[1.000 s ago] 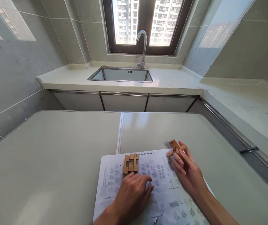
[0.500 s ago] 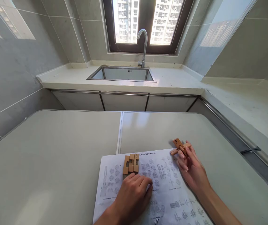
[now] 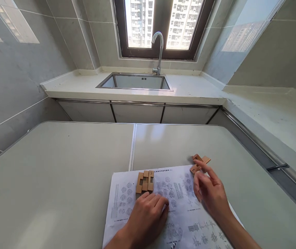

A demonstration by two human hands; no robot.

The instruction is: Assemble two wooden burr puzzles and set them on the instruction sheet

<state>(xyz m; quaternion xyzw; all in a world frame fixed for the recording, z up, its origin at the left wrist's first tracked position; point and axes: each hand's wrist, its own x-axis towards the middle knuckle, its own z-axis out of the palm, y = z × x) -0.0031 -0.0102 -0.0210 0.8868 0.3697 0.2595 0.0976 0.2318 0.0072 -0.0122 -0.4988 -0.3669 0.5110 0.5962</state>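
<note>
Since the earlier frames the right hand (image 3: 210, 193) has let go of the small wooden cross piece (image 3: 199, 162), which it held up between its fingertips before; that piece now lies on the bench (image 3: 59, 173) just past the far right corner of the printed sheet (image 3: 179, 207). The right hand has drawn back toward the near side and hovers over the sheet with its fingers loosely spread and nothing in them, one fingertip close to the cross piece; whether it touches cannot be told.

The left hand (image 3: 148, 214) has stayed where it was, lying palm down on the sheet with fingers curled and relaxed, holding nothing. Its fingertips sit just near of the cluster of wooden blocks (image 3: 144, 181), which stands on the far left part of the sheet, right of the seam that splits the bench top. The two hands are apart, the left one near the middle of the sheet, the right one over its right side.

The sheet is covered with small diagrams and a line of print along its far edge. Beyond the bench, against the far wall, runs a pale counter with a steel sink (image 3: 134, 82) and a curved tap (image 3: 159, 52) below a dark-framed window (image 3: 160, 24). Grey tiled walls close in on the left and right.
</note>
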